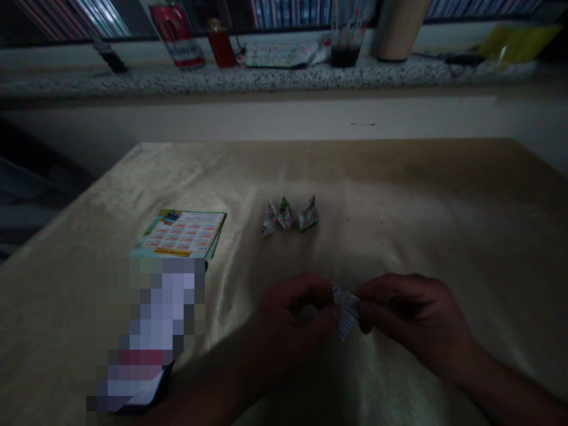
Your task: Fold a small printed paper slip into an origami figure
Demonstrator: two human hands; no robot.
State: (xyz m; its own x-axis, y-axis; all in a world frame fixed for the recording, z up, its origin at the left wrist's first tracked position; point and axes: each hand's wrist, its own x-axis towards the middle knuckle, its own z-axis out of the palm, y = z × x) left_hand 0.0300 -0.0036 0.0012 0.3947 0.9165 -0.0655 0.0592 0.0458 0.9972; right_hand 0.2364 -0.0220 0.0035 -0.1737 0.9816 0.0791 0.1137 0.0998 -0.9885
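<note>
Low down, close to the body, the left hand (293, 319) and the right hand (408, 319) meet over the bench (444, 207). Between them sits a small printed paper (345, 310), pinched from both sides. The left hand's thumb and fingertips close on its left edge and the right hand's on its right edge, both hands curled narrow round it with no slack showing. The paper is held off the bench, roughly upright and partly creased; how many folds it carries I cannot tell in this dim light. Just beyond the hands, a little left of the gap between them, three folded pieces (289, 216) stand in a tight row, touching or nearly so. Farther out to the left of the left hand a leaflet (180, 234) lies flat, well apart from the fingers. Far beyond both hands a ledge (266, 77) carries a can (176, 35) among other blurred items. The risks, as I judge them, come from the gloom and the smallness of the paper. An edge could be lined up badly, and a crease pressed askew would spoil the shape. Too hard a pinch at a thin corner could tear it, and too loose a one would let it drop onto the smooth bench. A forward sweep of either hand could also knock the row over.
</note>
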